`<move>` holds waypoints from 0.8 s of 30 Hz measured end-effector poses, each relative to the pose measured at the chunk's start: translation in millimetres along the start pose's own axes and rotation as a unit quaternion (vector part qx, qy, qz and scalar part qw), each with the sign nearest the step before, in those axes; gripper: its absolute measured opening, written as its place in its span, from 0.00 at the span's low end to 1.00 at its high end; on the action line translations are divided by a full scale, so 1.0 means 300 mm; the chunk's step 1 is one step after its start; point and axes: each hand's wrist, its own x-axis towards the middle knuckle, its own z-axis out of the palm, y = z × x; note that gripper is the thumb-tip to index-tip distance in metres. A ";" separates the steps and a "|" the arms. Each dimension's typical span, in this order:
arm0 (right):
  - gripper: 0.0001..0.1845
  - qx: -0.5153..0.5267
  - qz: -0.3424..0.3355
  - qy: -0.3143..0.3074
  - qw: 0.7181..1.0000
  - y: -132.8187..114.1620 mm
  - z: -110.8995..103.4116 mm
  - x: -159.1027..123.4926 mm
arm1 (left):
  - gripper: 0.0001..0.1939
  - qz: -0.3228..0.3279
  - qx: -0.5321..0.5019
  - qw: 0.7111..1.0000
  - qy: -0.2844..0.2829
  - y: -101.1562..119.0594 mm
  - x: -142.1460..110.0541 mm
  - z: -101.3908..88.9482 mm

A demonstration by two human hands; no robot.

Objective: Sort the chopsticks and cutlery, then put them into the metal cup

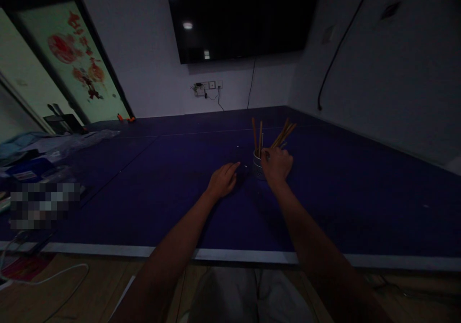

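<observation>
A light, patterned cylindrical holder (258,166) stands upright on the dark blue table, with several thin wooden sticks (260,135) that look like chopsticks in it. Some rise nearly straight at its left. Others form a bundle (285,133) leaning right, behind my right hand (278,163). That hand is at the holder's right side, fingers bent together at the rim; whatever they pinch is hidden. My left hand (222,180) lies low over the table to the left, fingers stretched out and holding nothing. Near its fingertips is a small white bit (245,166).
The table (342,203) has a pale front edge. At the far left lie plastic wrapping (84,140), a blue box (27,170) and other clutter. Small orange items (126,118) sit at the back edge. A white cable (68,267) hangs at the lower left.
</observation>
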 end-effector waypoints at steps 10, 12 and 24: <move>0.17 0.098 0.043 0.070 0.992 0.000 0.003 -0.009 | 0.22 -0.002 0.001 1.000 -0.001 0.002 0.001 -0.008; 0.19 0.137 0.079 0.132 0.979 -0.006 0.000 -0.018 | 0.21 0.000 0.001 1.000 0.000 0.000 0.000 -0.006; 0.59 0.196 0.228 0.057 0.952 -0.073 0.123 -0.114 | 0.16 -0.019 0.047 0.999 0.008 -0.012 0.005 -0.003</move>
